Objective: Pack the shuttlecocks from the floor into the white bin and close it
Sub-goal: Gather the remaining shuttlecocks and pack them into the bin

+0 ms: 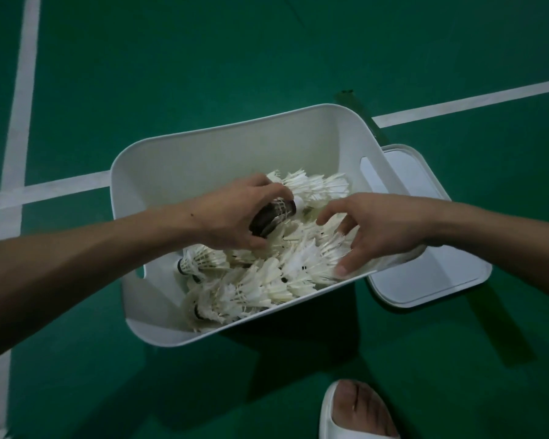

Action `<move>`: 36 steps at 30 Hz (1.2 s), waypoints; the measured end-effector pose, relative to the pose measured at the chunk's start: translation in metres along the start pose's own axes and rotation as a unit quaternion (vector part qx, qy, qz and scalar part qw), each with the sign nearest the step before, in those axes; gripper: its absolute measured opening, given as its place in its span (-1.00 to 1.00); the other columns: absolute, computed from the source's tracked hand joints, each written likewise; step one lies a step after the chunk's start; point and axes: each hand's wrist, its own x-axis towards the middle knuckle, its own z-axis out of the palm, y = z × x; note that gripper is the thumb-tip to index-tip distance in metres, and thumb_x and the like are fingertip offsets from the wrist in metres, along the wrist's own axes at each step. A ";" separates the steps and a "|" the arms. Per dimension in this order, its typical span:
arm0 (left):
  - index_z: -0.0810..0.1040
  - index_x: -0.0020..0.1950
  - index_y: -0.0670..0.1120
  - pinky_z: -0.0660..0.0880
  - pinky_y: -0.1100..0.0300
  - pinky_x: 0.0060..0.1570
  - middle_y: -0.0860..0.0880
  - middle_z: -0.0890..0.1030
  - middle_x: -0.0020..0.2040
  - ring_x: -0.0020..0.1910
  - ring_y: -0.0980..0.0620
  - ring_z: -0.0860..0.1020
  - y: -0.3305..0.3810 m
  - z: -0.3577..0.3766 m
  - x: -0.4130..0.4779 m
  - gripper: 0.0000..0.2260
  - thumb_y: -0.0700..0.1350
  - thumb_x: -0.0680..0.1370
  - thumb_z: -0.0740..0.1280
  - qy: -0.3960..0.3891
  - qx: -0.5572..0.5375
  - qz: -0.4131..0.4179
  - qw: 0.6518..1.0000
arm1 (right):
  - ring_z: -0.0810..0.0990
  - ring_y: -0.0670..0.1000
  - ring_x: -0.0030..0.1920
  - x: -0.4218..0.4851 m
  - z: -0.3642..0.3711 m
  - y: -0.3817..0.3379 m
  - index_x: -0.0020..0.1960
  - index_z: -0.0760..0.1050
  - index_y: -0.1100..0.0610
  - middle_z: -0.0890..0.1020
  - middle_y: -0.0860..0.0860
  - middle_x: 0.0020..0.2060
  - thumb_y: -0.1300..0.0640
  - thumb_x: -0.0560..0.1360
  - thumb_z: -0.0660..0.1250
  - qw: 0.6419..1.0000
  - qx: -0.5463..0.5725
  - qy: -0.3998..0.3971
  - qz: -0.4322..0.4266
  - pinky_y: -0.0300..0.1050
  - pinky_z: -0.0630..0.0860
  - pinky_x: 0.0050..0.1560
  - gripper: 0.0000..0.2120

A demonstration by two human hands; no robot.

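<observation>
Fingers [268, 186] of my left hand [232, 217] were curled round a nested row of shuttlecocks [274, 215], dark at the gripped end, over the centre of the white bin [222, 136]. My right hand [382, 229] was spread wide, holding nothing, its fingertips brushing the heap [260, 282] of brittle white feathers inside. I judged packing nearly done: no strays showed on the matte green floor [171, 58]. The smooth, round-cornered plastic lid [425, 280] lay flat at the bin's right, not yet fitted.
</observation>
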 end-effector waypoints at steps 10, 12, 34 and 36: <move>0.35 0.30 0.05 0.36 0.38 0.01 0.03 0.53 0.22 0.06 0.14 0.46 0.020 -0.021 0.007 -0.41 0.09 0.35 0.50 0.077 -0.095 -0.030 0.992 | 0.58 -0.15 0.03 -0.005 -0.015 0.010 0.22 0.41 -0.14 0.56 -0.16 0.11 -0.11 0.17 0.58 0.981 0.051 0.177 -0.057 -0.12 0.58 0.01 -0.32; 0.36 0.30 0.06 0.30 0.48 -0.11 0.10 0.50 0.15 0.05 0.16 0.45 0.028 -0.022 0.010 -0.41 0.11 0.34 0.50 0.090 -0.116 -0.025 0.989 | 0.52 -0.15 0.14 -0.004 -0.011 0.006 0.30 0.34 -0.16 0.51 -0.18 0.19 -0.07 0.15 0.60 0.973 0.075 0.197 -0.091 -0.11 0.58 0.08 -0.21; -0.18 0.47 0.35 0.16 -0.12 0.42 0.12 -0.11 0.50 0.48 -0.07 0.04 0.050 0.003 0.007 -0.04 0.05 0.37 0.49 -0.164 0.088 0.157 0.970 | 0.56 0.02 -0.04 0.003 -0.009 0.020 0.23 0.39 -0.04 0.46 0.02 0.00 0.18 0.27 0.54 0.964 -0.022 0.255 -0.071 -0.11 0.56 0.04 -0.41; -0.15 0.48 0.34 0.15 -0.11 0.42 0.13 -0.15 0.52 0.48 -0.08 0.02 0.053 0.009 0.013 -0.05 0.03 0.38 0.49 -0.185 0.115 0.154 0.964 | 0.53 0.01 -0.02 0.002 -0.009 0.021 0.31 0.34 -0.13 0.45 0.01 0.00 0.13 0.32 0.52 0.968 -0.037 0.235 -0.078 -0.14 0.51 0.06 -0.35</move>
